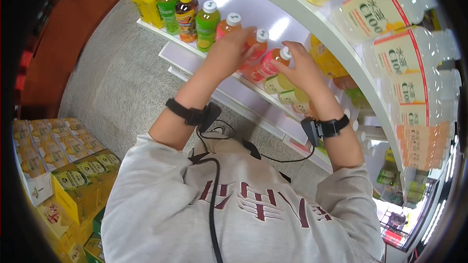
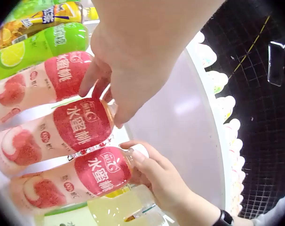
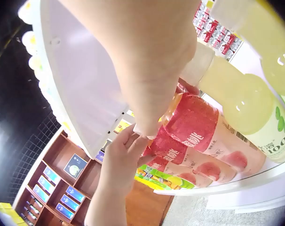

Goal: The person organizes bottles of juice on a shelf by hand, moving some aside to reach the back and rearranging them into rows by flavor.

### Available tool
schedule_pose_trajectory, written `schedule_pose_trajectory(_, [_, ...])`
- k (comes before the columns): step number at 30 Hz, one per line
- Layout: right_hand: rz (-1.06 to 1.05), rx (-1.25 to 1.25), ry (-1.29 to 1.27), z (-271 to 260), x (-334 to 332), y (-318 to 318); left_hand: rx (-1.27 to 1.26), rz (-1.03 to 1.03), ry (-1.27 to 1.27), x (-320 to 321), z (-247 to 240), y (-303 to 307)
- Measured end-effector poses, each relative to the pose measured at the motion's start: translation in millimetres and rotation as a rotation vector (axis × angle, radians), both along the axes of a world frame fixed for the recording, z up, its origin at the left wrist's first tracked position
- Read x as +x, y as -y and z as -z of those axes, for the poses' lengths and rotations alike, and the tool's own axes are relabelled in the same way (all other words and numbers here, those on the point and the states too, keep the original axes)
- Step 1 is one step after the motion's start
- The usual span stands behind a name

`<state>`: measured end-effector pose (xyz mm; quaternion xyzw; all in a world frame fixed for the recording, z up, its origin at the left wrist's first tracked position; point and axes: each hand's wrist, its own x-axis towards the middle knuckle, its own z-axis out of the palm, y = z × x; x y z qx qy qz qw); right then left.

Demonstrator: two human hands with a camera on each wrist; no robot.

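Three peach drink bottles with pink labels stand side by side at the shelf's front. In the left wrist view my left hand (image 2: 133, 61) has its thumb and fingers round the neck of the middle one (image 2: 83, 125); in the head view this hand (image 1: 231, 51) is blurred. My right hand (image 1: 304, 68) holds the outer peach bottle (image 1: 267, 65) near its white cap, thumb on one side and fingers on the other. The third peach bottle (image 2: 67, 77) stands beside the middle one, untouched. In the right wrist view my right hand (image 3: 147, 70) covers the held cap.
Green (image 1: 207, 27), amber (image 1: 186, 17) and yellow bottles continue the row to the left. Pale yellow bottles (image 1: 278, 84) stand close on the right. Large C100 bottles (image 1: 375, 12) line the curved upper shelf (image 1: 351, 44). Yellow cartons (image 1: 85, 180) are stacked at lower left.
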<state>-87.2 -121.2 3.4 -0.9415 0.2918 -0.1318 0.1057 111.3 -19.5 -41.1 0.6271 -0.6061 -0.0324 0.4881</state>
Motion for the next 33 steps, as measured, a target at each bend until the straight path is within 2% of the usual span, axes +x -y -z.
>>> schedule_pose_trajectory(2, [-0.016, -0.052, -0.016, -10, 8, 0, -0.06, -0.002, -0.068, 7, 12, -17])
schedule_pose_trajectory(4, [-0.004, -0.112, 0.094, -24, 17, 0, 0.029, -0.16, -0.449, 21, 40, -33])
schedule_pose_trajectory(5, [-0.011, -0.111, 0.09, -31, 26, -2, 0.028, -0.166, -0.454, 32, 61, -38])
schedule_pose_trajectory(7, [-0.065, -0.016, 0.172, -41, 51, -7, 0.159, -0.371, -0.553, 47, 99, -42])
schedule_pose_trajectory(11, [-0.142, -0.013, 0.107, -30, 105, -7, 0.262, -0.373, -0.534, 37, 135, -39])
schedule_pose_trajectory(13, [-0.031, 0.061, -0.064, -23, 126, -6, 0.278, -0.376, -0.44, 27, 145, -28])
schedule_pose_trajectory(16, [-0.048, 0.063, -0.195, -12, 139, -6, 0.265, -0.359, -0.31, 19, 152, -18])
schedule_pose_trajectory(20, [-0.099, 0.048, -0.171, -3, 137, 1, 0.267, -0.378, -0.396, 13, 157, -13])
schedule_pose_trajectory(22, [-0.096, 0.067, -0.164, -4, 137, 2, 0.208, -0.429, -0.283, 13, 164, -9])
schedule_pose_trajectory(29, [-0.086, 0.043, -0.14, -4, 137, 3, 0.231, -0.413, -0.221, 17, 164, -7])
schedule_pose_trajectory(31, [-0.077, 0.048, -0.134, -4, 137, 3, 0.331, -0.358, -0.326, 20, 156, -9])
schedule_pose_trajectory(33, [-0.068, 0.049, -0.147, -4, 137, 3, 0.308, -0.384, -0.406, 29, 151, -18])
